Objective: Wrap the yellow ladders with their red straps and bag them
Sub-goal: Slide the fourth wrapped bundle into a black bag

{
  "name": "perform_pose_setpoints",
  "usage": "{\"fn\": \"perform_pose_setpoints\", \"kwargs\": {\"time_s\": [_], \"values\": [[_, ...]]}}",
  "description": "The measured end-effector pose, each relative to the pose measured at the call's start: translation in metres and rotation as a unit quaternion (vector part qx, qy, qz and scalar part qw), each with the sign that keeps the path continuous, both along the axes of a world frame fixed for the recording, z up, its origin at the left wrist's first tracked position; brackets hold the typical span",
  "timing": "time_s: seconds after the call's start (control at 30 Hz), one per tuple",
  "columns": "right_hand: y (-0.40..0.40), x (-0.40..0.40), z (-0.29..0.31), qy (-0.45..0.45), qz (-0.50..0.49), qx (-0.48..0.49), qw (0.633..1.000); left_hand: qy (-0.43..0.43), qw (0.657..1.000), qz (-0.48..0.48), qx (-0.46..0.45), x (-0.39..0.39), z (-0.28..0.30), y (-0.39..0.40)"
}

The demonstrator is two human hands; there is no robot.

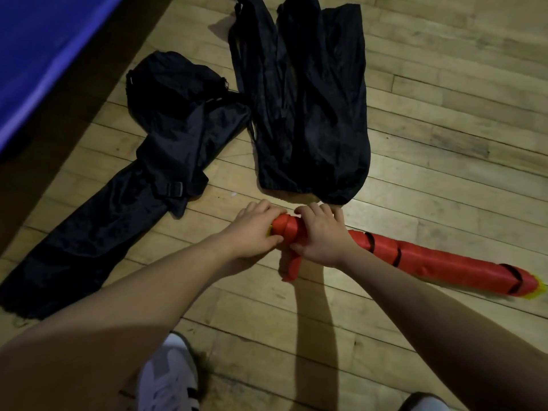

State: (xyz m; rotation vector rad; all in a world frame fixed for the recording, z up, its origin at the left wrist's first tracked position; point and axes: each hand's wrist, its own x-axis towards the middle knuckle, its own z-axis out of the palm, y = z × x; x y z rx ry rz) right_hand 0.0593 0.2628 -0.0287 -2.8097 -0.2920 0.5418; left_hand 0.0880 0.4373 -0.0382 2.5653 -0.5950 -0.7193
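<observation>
Ladder: on floor, 6 o'clock of bags. Left hand, right hand: fingers curled, clamping strap at its 9 o'clock end. Keep the strap taut; lay turns flat and overlapping.

Both hands on red-wrapped ladder bundle
</observation>
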Motion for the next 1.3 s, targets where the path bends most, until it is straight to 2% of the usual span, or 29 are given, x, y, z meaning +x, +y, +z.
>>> {"fn": "perform_pose_setpoints", "kwargs": {"time_s": [0.13,0.27,0.5,0.67,0.77,0.87,0.97,1.1,1.23,1.3], "values": [[0.005,0.006,0.008,-0.034,-0.02,0.071,0.997,0.016,1.0,0.015,0.005,0.004,0.006,0.011],[0.031,0.01,0.015,-0.061,-0.005,0.034,0.998,0.003,0.994,0.109,-0.031,-0.007,0.013,0.035],[0.103,0.032,0.033,-0.043,0.064,0.046,0.996,-0.049,0.978,0.203,-0.023,-0.015,0.024,0.091],[0.155,0.061,0.022,-0.026,0.104,0.027,0.994,-0.057,0.965,0.256,0.005,-0.006,0.022,0.136],[0.177,0.077,0.008,-0.019,0.151,0.013,0.988,-0.088,0.955,0.27,0.09,0.006,0.017,0.154],[0.19,0.087,-0.009,-0.004,0.19,-0.023,0.982,-0.068,0.952,0.26,0.149,0.015,0.007,0.169],[0.194,0.089,-0.025,-0.037,0.194,-0.064,0.978,-0.035,0.956,0.242,0.161,0.018,-0.001,0.172],[0.197,0.09,-0.028,-0.102,0.178,-0.051,0.977,-0.029,0.951,0.266,0.155,0.015,-0.005,0.171],[0.197,0.089,-0.023,-0.101,0.17,-0.043,0.979,-0.033,0.951,0.26,0.166,0.016,-0.006,0.172],[0.189,0.086,-0.018,-0.091,0.153,0.012,0.984,-0.052,0.954,0.242,0.17,0.016,-0.005,0.169]]}}
